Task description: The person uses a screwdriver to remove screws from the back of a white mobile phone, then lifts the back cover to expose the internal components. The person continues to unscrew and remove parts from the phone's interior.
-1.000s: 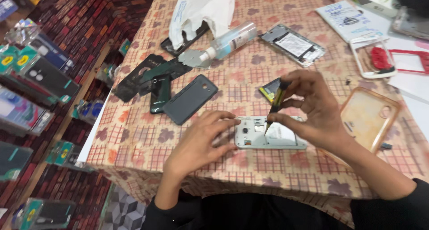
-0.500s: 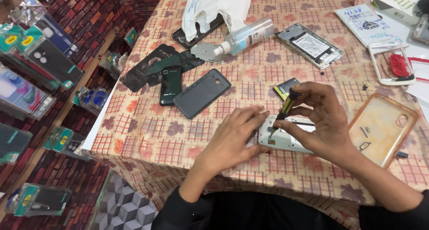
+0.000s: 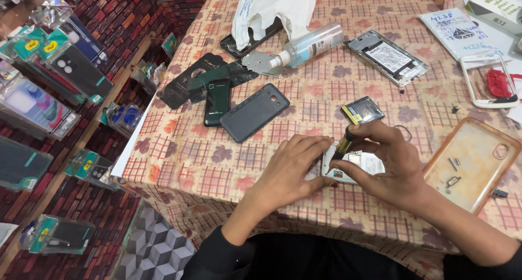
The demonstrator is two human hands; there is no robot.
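The opened phone body (image 3: 353, 167) lies on the surface (image 3: 179, 160), which is covered with a checked cloth, near its front edge. The left hand (image 3: 288, 171) rests at nine o'clock of it, fingers spread and pressing its left end flat. The right hand (image 3: 389, 163) is closed around a small screwdriver (image 3: 345, 144), whose tip points down into the phone body. A loose battery (image 3: 362, 110) lies just beyond, at twelve o'clock, and a clear amber case (image 3: 472, 163) with a few tiny parts in it sits at three o'clock. I think the tip may slip off a screw and scratch the inside, because the body is held down only at one end.
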